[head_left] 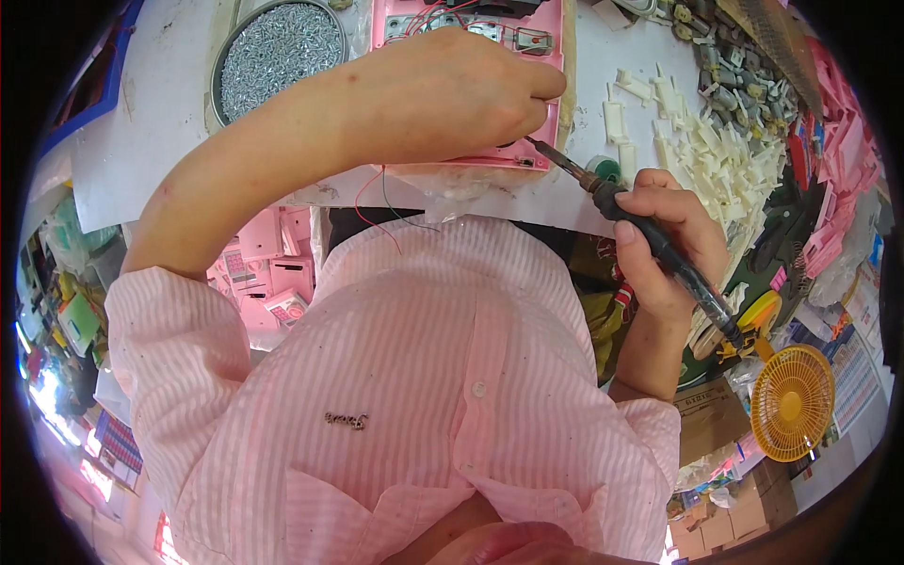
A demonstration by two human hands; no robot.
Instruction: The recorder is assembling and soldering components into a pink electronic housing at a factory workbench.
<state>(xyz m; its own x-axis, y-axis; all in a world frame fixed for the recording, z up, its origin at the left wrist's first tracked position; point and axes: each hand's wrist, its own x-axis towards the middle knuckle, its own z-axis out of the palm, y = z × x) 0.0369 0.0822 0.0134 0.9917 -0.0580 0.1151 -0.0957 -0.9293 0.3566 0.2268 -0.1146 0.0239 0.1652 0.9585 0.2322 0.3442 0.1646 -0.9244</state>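
In my right hand (680, 235) is a soldering iron (659, 247) with a dark handle, its tip slanting up and left to the near right part of a pink plastic casing (539, 156). My left hand (480, 92) lies across the casing with its fingers curled closed by the iron's tip. Whatever those fingers pinch is hidden behind the hand. Metal parts (533, 40) and red wires show inside the casing's far end. A thin red wire (359, 200) and a dark one dangle over the table edge below my left wrist.
A round tin of small screws (281, 62) stands at the far left. Right of the casing are a small green-rimmed pot (604, 169), a pile of cream plastic parts (711, 151), small motors (739, 80) and pink panels (841, 160). A yellow fan (792, 403) is at the lower right.
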